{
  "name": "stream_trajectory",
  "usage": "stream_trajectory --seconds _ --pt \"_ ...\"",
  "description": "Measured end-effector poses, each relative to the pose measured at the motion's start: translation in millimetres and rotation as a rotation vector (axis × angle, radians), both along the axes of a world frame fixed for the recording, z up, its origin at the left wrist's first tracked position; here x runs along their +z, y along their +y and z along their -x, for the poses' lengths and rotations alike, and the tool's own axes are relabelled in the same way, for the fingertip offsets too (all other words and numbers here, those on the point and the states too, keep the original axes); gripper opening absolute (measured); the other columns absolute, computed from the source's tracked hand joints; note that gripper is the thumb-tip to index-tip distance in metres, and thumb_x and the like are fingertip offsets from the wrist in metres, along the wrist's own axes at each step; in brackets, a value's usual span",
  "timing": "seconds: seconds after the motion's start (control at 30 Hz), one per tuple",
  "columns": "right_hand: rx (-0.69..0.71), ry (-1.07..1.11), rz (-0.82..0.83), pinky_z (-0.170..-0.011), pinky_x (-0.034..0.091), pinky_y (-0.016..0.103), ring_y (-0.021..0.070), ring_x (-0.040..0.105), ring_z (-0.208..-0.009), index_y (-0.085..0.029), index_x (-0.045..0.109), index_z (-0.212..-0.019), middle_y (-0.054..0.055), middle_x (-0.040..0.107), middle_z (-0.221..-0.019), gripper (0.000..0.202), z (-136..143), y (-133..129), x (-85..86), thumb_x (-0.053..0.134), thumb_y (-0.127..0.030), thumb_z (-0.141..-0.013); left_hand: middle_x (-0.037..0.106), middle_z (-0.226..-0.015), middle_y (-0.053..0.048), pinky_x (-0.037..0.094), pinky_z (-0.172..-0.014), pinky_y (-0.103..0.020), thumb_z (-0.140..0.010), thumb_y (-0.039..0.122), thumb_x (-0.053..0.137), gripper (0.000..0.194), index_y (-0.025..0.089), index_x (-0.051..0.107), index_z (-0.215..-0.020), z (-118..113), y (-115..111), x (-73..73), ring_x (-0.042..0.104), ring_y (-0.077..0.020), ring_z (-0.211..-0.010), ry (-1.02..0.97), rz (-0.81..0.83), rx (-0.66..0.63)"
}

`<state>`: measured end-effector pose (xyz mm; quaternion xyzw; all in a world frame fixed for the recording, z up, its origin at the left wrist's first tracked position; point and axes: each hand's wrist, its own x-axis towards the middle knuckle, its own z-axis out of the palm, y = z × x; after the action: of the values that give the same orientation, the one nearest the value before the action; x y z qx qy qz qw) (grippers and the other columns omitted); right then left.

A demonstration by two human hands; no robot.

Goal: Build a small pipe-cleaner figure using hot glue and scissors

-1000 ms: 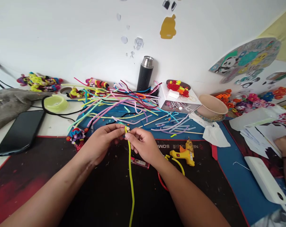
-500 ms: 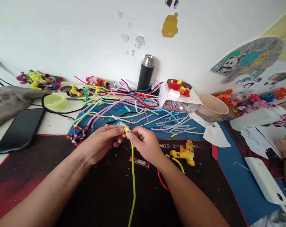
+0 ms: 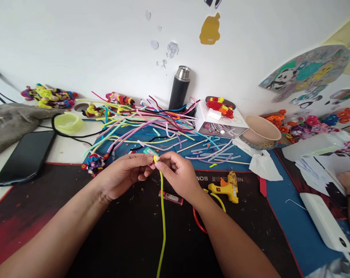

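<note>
Pinching the top end of a long yellow-green fuzzy pipe cleaner (image 3: 162, 216) between thumb and forefinger of the right hand (image 3: 179, 175), fingers curled tight around it. Meeting it from the other side, the left hand (image 3: 124, 173), fingertips closed on the same curled tip just above the black and red desk mat (image 3: 33, 216). Hanging straight down from the pinch, the rest of the stem, running off the lower edge of the head view between the two forearms.

Lying just beyond the hands on the blue mat (image 3: 282, 200), a loose heap of pastel pipe cleaners (image 3: 152, 125). Standing behind the heap against the wall, a tall black flask with a steel cap (image 3: 179, 89). Resting right of the right wrist, a yellow glue gun (image 3: 225, 187), with a small red-labelled tube (image 3: 170, 198) near it beneath the hand. Lying far left on the white table, a black phone (image 3: 26, 156), beside a coil of yellow-green spring (image 3: 68, 123). Showing at the right edge over white papers, another person's hand (image 3: 349, 181), well apart.
</note>
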<state>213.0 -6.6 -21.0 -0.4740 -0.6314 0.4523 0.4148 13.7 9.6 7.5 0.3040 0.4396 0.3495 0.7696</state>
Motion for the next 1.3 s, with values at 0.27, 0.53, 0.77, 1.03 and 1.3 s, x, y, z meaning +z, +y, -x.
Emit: stream_trajectory --seconds 0.27,0.53,0.77,1.03,1.3 --pt "0.016 0.045 0.04 -0.063 0.043 0.031 0.0168 0.055 -0.065 -0.025 0.078 -0.119 -0.003 0.06 -0.073 0.028 -1.1 1.1 -0.6 0.075 -0.045 -0.1 0.068 -0.073 -0.006 0.042 -0.059 -0.025 -0.07 0.042 0.1 0.03 0.016 0.086 -0.076 0.9 1.9 -2.6 0.052 -0.0149 -0.066 0.04 -0.059 -0.04" --pt "0.046 0.048 0.067 -0.063 0.043 0.031 0.0171 0.058 -0.066 -0.024 0.077 -0.12 -0.003 0.062 -0.072 0.028 -2.7 1.3 -1.2 0.076 -0.045 -0.1 0.063 -0.071 -0.004 0.037 -0.058 -0.024 -0.067 0.051 0.104 0.041 0.016 0.086 -0.077 3.3 1.9 -5.3 0.043 -0.0123 -0.064 0.041 -0.074 -0.075" --pt "0.039 0.047 0.076 -0.062 0.042 0.031 0.0169 0.057 -0.065 -0.024 0.076 -0.122 -0.004 0.061 -0.071 0.032 -1.8 1.3 1.2 0.075 -0.046 -0.1 0.063 -0.073 -0.003 0.036 -0.057 -0.024 -0.067 0.05 0.105 0.042 0.015 0.085 -0.08 3.1 1.9 -6.8 0.043 -0.0119 -0.063 0.016 -0.088 -0.081" --pt "0.061 0.088 0.114 -0.061 0.043 0.031 0.0164 0.058 -0.064 -0.024 0.074 -0.119 -0.002 0.066 -0.074 0.028 -1.0 -0.5 0.5 0.075 -0.046 -0.1 0.068 -0.077 -0.002 0.041 -0.059 -0.023 -0.069 0.039 0.106 0.04 0.018 0.079 -0.09 1.7 0.7 -9.5 0.051 -0.0115 -0.063 -0.057 -0.074 -0.018" --pt "0.054 0.175 0.182 -0.054 0.044 0.027 0.0135 0.055 -0.057 -0.023 0.071 -0.113 -0.005 0.063 -0.07 0.032 -1.6 2.1 3.3 0.077 -0.05 -0.097 0.073 -0.093 -0.004 0.05 -0.072 -0.029 -0.081 0.044 0.098 0.037 0.021 0.078 -0.103 5.5 -0.1 -3.2 0.065 -0.0191 -0.081 0.116 -0.295 -0.081"
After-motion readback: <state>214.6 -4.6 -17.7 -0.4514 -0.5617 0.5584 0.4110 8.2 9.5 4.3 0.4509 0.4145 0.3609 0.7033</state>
